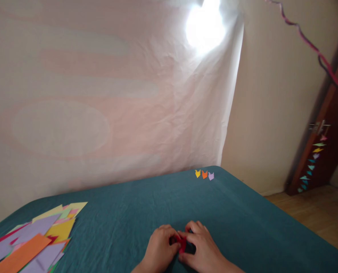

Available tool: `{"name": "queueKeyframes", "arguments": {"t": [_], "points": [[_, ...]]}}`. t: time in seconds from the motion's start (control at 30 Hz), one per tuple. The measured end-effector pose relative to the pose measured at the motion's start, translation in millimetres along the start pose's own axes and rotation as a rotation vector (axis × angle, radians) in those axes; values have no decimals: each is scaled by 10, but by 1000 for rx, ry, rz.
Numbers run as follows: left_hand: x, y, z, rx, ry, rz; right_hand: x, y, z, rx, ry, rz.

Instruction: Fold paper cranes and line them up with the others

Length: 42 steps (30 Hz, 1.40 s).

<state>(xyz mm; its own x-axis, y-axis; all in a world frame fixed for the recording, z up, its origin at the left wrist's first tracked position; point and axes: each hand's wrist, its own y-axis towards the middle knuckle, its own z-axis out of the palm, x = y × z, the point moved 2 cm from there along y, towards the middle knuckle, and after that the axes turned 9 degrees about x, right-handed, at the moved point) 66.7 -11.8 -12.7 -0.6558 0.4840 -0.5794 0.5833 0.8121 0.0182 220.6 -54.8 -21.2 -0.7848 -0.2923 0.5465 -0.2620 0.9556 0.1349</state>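
A small piece of red paper (182, 242) lies on the teal tablecloth (123, 212) near the front edge. My left hand (161, 245) and my right hand (200, 245) meet over it, fingers curled and pinching it from both sides. Most of the red paper is hidden under my fingers, so its shape is unclear.
A loose pile of coloured paper sheets (35, 239) lies at the front left. Three small folded paper figures, yellow (197, 173), orange (204, 174) and lilac (211, 176), stand at the far edge. A white cloth hangs behind the table. A door (325, 144) with paper shapes is at right.
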Motion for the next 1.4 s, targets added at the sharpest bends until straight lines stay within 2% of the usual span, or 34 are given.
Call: {"name": "queueKeyframes", "arguments": {"t": [0.17,0.3,0.47,0.77,1.0,1.23,1.4], "points": [[-51,21,-41,13,22,-28,-107,12,39,0,19,-24],[-80,36,-64,43,22,-70,-124,14,36,-75,82,-7],[-80,53,-62,44,28,-115,-95,24,55,-122,56,11],[-32,46,-52,42,17,-56,-122,16,63,-178,95,66],[-3,66,-11,32,36,-79,-127,17,117,-222,109,135],[12,67,-25,43,19,-83,-171,-48,51,-191,129,43],[47,55,-1,41,12,-89,-62,-80,-24,-156,119,23]]}}
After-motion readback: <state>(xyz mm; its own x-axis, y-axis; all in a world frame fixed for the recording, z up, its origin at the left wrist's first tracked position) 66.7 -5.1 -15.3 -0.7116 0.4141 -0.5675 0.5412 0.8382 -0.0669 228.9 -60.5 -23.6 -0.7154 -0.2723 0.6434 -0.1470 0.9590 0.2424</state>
